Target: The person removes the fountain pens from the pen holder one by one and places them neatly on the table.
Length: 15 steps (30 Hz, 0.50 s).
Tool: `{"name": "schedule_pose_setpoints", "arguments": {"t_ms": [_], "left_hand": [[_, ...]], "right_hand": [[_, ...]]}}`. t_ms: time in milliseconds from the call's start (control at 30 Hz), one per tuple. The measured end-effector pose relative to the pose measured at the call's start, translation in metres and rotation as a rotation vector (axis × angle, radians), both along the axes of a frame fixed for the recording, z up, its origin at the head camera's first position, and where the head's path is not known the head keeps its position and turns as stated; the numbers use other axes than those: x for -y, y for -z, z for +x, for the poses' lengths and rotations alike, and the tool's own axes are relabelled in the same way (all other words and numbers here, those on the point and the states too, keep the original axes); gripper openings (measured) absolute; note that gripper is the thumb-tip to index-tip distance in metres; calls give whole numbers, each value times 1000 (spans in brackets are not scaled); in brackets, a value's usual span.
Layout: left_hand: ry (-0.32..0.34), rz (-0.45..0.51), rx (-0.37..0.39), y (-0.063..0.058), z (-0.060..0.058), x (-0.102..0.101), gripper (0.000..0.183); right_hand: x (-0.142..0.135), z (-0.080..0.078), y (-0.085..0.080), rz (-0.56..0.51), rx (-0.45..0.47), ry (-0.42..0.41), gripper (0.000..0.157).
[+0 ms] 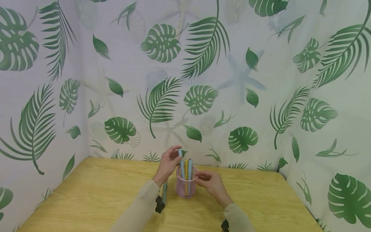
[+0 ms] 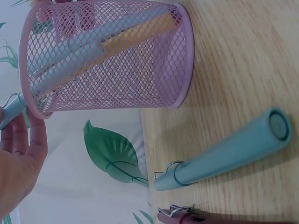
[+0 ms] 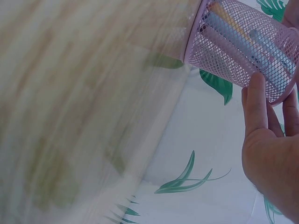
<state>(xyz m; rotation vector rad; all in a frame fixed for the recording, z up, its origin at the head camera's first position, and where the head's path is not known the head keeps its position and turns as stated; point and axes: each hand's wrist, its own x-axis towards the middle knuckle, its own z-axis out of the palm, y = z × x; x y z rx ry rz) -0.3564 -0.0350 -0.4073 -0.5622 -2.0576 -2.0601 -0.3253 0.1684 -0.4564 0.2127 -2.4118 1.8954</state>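
Observation:
A pink mesh pen holder (image 1: 180, 190) stands upright on the table. My left hand (image 1: 167, 164) pinches the top part of a light blue pen (image 1: 180, 155), whose lower part is inside the holder, tilted. Also in there are a yellow pen (image 1: 186, 166) and a second light blue pen (image 1: 190, 167). At the holder's right side, my right hand (image 1: 213, 185) holds its rim, the thumb (image 3: 256, 100) against the mesh in the right wrist view. Beside the holder on the left lies a teal pen (image 2: 224, 151), partly hidden by my left wrist in the head view.
A dark red pen (image 2: 205, 218) with a metal clip lies next to the teal one in the left wrist view. The wooden table (image 1: 110, 190) meets leaf-printed walls (image 1: 162, 106) at the back and on both sides.

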Motion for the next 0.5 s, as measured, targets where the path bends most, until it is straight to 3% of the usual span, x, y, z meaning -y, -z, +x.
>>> {"name": "schedule_pose_setpoints", "arguments": {"t_ms": [267,500], "left_hand": [[51,18,13,-2,-2,3,40],[6,37,-34,8,-17,4,43]], "right_hand": [[-2,0,0,9,-11,-14,28],[-3,1,2,19,-13,-15,29]]}}
